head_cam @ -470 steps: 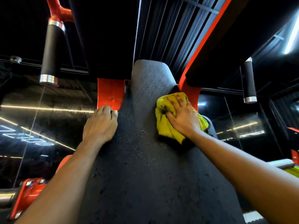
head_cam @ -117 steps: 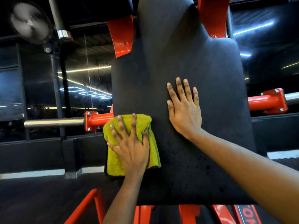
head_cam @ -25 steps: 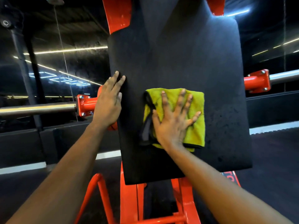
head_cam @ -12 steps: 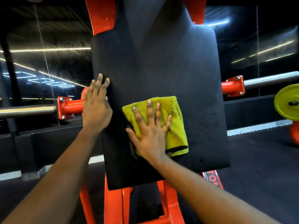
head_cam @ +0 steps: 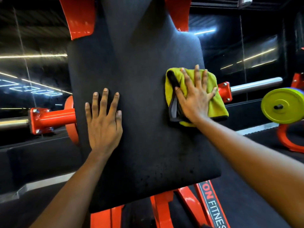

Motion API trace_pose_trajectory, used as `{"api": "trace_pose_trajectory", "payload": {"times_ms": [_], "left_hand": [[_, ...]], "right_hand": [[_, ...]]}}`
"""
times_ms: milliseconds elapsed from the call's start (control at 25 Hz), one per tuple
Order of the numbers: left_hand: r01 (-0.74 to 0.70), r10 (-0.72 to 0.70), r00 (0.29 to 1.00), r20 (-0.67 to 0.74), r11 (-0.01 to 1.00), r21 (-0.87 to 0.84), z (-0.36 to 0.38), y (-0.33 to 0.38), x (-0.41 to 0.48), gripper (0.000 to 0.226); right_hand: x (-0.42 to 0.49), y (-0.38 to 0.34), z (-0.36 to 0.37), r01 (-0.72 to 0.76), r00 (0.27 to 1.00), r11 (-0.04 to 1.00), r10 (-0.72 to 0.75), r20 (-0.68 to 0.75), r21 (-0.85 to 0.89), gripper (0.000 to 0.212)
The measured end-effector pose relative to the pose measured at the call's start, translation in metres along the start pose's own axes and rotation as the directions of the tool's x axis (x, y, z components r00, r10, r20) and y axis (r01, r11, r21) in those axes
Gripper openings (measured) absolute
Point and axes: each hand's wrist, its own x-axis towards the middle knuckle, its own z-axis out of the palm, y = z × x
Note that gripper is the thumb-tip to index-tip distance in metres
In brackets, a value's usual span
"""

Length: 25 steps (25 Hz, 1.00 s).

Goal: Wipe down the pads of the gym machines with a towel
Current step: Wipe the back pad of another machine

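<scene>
Right hand (head_cam: pixel 195 97), fingers spread flat, pressed the yellow towel (head_cam: pixel 218 106) onto the black pad (head_cam: pixel 139 63) at its 3 o'clock edge. Left hand (head_cam: pixel 103 124) lay flat, empty, at 9 o'clock. The pad ran 12 to 6.

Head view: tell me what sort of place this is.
Most likely a gym: a black pad on a red frame, a weight plate at right, and FITNESS lettering on the frame.
</scene>
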Motion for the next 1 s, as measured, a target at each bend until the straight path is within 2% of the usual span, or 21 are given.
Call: {"api": "trace_pose_trajectory", "payload": {"times_ms": [160,320,600,680,800,920,1000], "left_hand": [[-0.017,0.017,1.000,-0.017,1.000,0.008,0.002,-0.001,-0.001,0.054],[-0.006,0.006,1.000,-0.015,1.000,0.014,0.003,0.000,-0.003,0.055],[-0.020,0.019,1.000,-0.010,0.999,-0.033,0.000,-0.001,-0.005,0.055],[-0.024,0.024,1.000,-0.015,0.999,-0.040,0.001,-0.003,-0.005,0.055],[-0.027,0.026,0.999,-0.030,0.999,-0.036,0.003,-0.003,-0.005,0.056],[-0.036,0.035,0.998,-0.045,0.999,-0.034,0.005,-0.003,-0.005,0.055],[-0.033,0.032,0.999,-0.042,0.999,-0.028,0.006,-0.004,-0.006,0.054]], "right_hand": [[0.011,0.008,-0.002,-0.067,0.997,0.990,0.070,-0.022,0.124,0.061],[-0.075,0.021,0.012,-0.083,0.994,0.995,0.087,-0.065,0.052,0.062],[-0.216,0.045,0.011,-0.062,0.997,0.998,0.062,0.035,-0.017,0.058],[-0.201,0.044,0.007,-0.077,0.997,0.997,0.077,0.017,0.032,0.055],[-0.116,0.028,-0.004,-0.063,0.993,0.990,0.074,-0.087,0.125,0.052],[-0.044,0.011,-0.010,-0.033,0.999,0.997,0.033,0.007,0.064,0.058],[-0.049,0.011,-0.004,-0.066,0.996,0.996,0.063,0.063,0.057,0.064]]}}
